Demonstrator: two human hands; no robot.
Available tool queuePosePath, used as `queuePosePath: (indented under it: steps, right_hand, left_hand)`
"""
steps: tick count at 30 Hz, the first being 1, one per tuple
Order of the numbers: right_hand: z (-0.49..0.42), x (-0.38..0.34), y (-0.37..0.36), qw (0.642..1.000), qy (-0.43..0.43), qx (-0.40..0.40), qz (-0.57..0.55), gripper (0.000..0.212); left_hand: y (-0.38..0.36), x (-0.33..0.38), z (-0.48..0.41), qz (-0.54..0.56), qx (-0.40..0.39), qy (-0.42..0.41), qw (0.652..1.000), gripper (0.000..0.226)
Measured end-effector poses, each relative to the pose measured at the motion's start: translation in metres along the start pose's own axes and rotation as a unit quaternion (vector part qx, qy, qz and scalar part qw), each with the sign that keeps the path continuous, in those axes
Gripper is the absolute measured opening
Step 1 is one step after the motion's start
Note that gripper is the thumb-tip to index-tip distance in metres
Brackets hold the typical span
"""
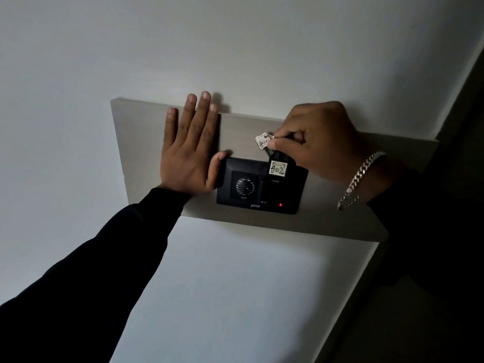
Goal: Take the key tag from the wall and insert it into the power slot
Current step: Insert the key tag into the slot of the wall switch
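A black key tag [278, 167] with a white label reading 402 hangs upright over the top of the black power panel [262, 186], just above its dark slot [274, 181]. A silver key [262, 140] on a ring dangles at the tag's top. My right hand [319, 138] pinches the tag's upper end between thumb and fingers. My left hand [190, 148] lies flat and open against the grey board [138, 142], its thumb touching the panel's upper left corner. A red light [280, 204] glows low on the panel.
The panel has a round speaker grille [245, 186] on its left half. The grey board is mounted on a white wall [235, 48]. A dark edge [466, 82] runs down the right side. A silver chain bracelet [360, 176] sits on my right wrist.
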State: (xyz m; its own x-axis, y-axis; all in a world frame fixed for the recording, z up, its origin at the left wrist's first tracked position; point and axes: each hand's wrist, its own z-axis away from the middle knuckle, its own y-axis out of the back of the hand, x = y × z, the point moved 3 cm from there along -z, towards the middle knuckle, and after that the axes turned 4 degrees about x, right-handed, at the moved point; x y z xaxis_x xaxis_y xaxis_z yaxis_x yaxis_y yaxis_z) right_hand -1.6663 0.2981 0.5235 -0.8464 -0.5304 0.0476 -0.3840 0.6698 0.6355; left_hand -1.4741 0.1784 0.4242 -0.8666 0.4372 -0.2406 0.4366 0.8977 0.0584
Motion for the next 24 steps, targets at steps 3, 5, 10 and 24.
queuePosePath:
  steps: [3, 5, 10, 24]
  right_hand:
    - [0.005, 0.005, -0.003, 0.996, -0.047, 0.061, -0.052, 0.016]
    - [0.009, 0.007, -0.006, 0.993, -0.059, 0.081, -0.069, 0.016]
    - [0.014, 0.008, -0.009, 0.99, -0.054, 0.097, -0.087, 0.014]
    - [0.028, 0.01, -0.02, 0.99, -0.033, 0.113, -0.082, 0.013]
  left_hand:
    - [-0.001, 0.0, 0.0, -0.003, 0.001, 0.0, 1.0, 0.069]
    - [-0.001, -0.001, 0.002, -0.009, 0.0, 0.003, 1.0, 0.071]
    - [-0.003, -0.008, 0.013, -0.038, -0.004, 0.008, 0.999, 0.076]
    - [-0.005, -0.009, 0.015, -0.037, -0.015, 0.01, 0.999, 0.077]
